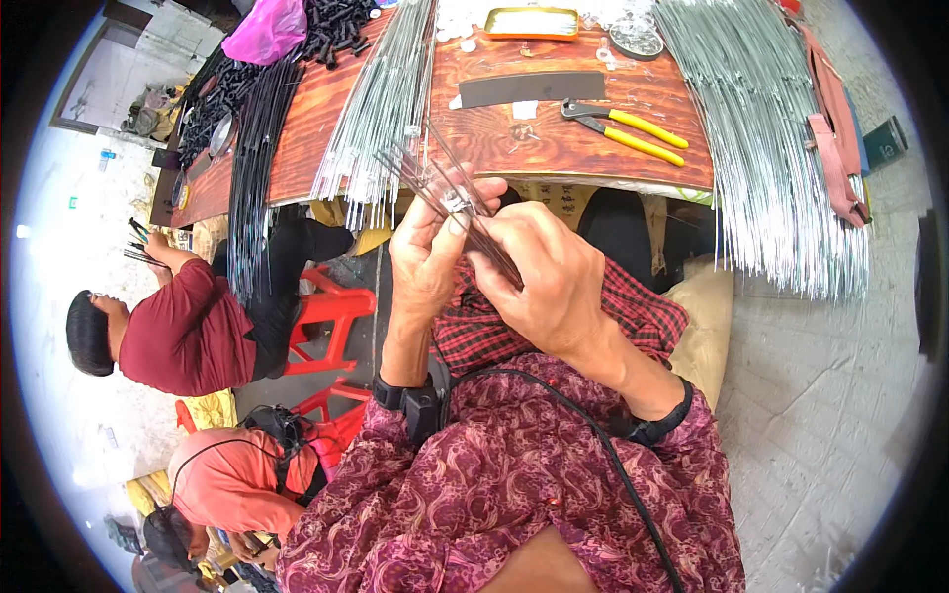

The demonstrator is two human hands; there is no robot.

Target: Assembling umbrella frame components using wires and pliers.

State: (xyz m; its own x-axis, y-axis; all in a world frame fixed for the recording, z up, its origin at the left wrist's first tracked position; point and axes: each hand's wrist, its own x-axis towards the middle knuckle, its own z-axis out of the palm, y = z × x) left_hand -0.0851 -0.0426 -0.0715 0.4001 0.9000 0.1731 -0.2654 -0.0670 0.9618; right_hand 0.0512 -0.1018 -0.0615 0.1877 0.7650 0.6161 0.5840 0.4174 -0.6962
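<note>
In front of my chest, both hands hold a small bundle of thin dark metal rods. My left hand supports the bundle from the left, its fingers curled behind it. A small clear or shiny piece sits among the rods near the left thumb; its kind is too small to tell. My right hand is closed round the lower part of the bundle, with thumb and forefinger by the shiny piece. The rods' upper ends fan out toward the table. Fingers hide part of the bundle.
On the wooden table lie yellow-handled pliers, a dark flat strip, and a shallow tin. Silver rods overhang the right edge, more rods the front. Two people sit at left near red stools.
</note>
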